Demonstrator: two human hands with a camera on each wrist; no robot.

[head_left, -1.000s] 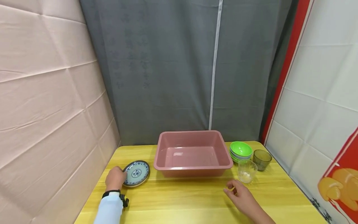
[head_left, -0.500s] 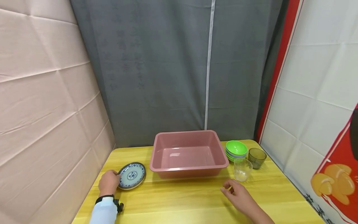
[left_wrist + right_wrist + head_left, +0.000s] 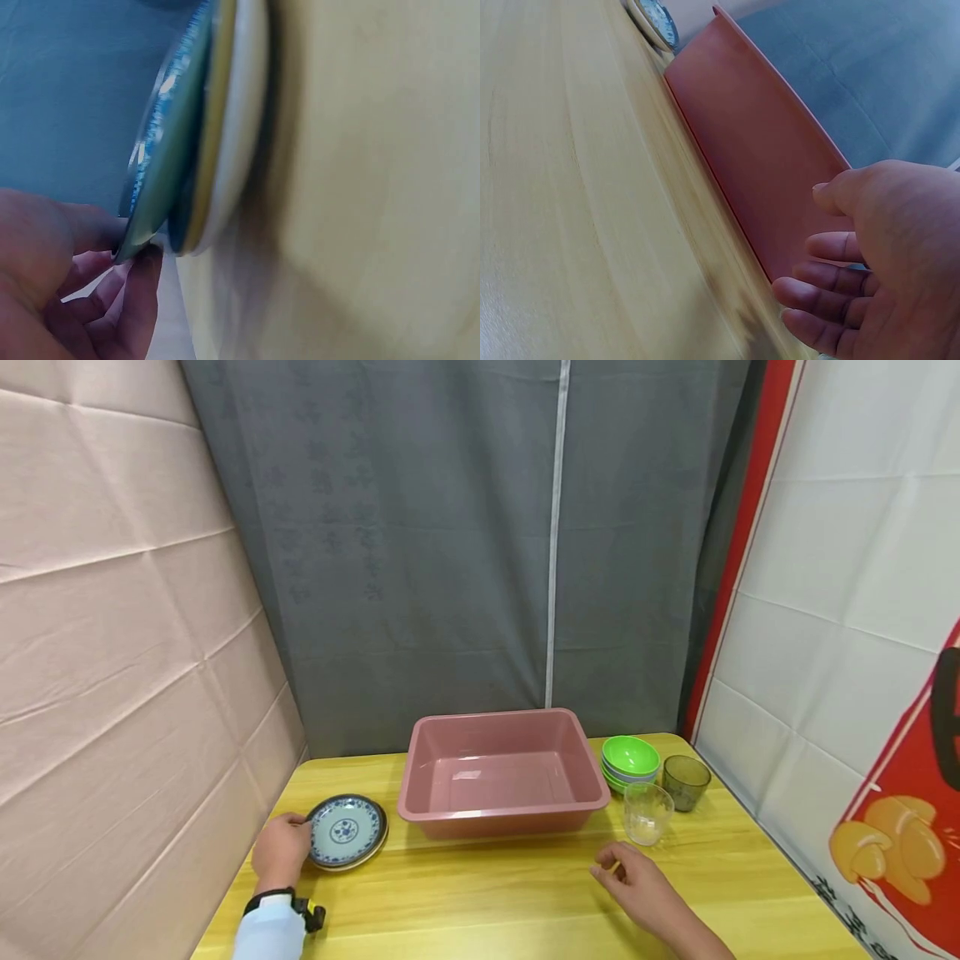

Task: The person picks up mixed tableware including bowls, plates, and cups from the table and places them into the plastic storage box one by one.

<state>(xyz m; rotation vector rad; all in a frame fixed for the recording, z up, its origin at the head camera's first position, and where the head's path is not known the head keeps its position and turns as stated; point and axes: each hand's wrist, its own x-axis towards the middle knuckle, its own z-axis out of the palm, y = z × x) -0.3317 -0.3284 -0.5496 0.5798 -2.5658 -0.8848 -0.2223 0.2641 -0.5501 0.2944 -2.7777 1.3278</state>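
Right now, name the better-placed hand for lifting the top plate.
Probably the left hand: it pinches the top plate by its rim; the right hand, empty, is near the clear glass.

Basin (image 3: 510, 825), plates (image 3: 238, 135), bowls (image 3: 631, 755), glasses (image 3: 686, 785) on table (image 3: 480, 902)

This looks like a makeshift booth: a grey curtain (image 3: 435, 560) hangs behind the wood-grained table (image 3: 480, 902), a creased pale sheet (image 3: 112, 635) walls the left side, and a white sheet (image 3: 847, 610) bearing a printed food picture (image 3: 900, 847) walls the right.
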